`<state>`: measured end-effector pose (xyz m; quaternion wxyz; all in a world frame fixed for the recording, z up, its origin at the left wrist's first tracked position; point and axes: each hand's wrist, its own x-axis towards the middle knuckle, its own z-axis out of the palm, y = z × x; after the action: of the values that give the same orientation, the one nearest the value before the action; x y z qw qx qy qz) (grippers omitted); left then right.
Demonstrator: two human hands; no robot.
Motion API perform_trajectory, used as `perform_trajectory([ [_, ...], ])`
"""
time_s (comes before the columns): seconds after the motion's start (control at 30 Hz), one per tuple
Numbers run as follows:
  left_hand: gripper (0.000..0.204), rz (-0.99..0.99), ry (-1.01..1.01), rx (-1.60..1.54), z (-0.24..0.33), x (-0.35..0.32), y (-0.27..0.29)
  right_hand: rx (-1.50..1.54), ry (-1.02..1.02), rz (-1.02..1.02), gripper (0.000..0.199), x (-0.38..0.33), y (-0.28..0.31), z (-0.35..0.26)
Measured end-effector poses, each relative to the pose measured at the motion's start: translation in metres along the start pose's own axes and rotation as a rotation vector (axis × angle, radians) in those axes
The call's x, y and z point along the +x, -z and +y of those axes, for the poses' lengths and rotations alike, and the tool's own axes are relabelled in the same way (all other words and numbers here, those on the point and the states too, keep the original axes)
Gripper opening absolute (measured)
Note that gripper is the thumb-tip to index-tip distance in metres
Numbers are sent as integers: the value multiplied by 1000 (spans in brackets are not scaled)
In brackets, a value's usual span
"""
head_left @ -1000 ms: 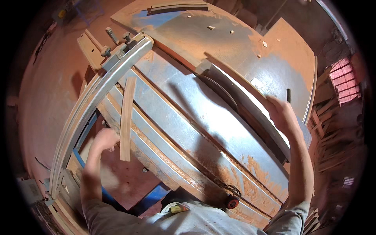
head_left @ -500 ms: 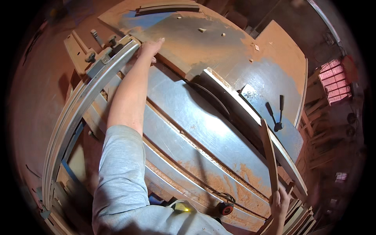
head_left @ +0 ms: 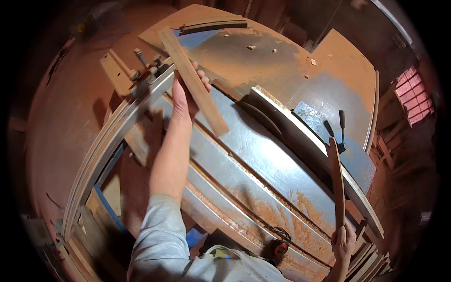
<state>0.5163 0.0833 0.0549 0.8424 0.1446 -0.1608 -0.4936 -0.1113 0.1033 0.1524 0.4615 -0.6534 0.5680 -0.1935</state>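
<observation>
My left hand (head_left: 184, 94) is stretched out over the table saw (head_left: 263, 155) and grips a flat brown wooden strip (head_left: 193, 80), which lies tilted across the table's far left part. My right hand (head_left: 344, 240), low at the near right edge, holds a narrower, slightly curved wooden strip (head_left: 336, 181) that points up and away from me. The blade slot and its long guard (head_left: 300, 136) run diagonally between the two hands. Orange sawdust covers much of the blue-grey table top.
A metal fence rail (head_left: 112, 141) curves along the table's left side. A short curved wooden piece (head_left: 213, 24) lies at the far edge. Stacked wooden strips (head_left: 371, 261) sit at the lower right. A red grille (head_left: 413, 96) is on the right.
My left hand has picked up the flat strip at the far left of the table. My right hand stays low at the right, with its curved strip now raised and more in view.
</observation>
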Motion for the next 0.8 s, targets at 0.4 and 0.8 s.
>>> perform_trajectory([
  [0.4, 63, -270, 201, -286, -139, -220, -61, 4, 187, -139, 36, -26, 70, 73],
  [0.8, 26, 502, 155, 401, -387, -288, -132, 285, 161, 81, 32, -117, 154, 158],
])
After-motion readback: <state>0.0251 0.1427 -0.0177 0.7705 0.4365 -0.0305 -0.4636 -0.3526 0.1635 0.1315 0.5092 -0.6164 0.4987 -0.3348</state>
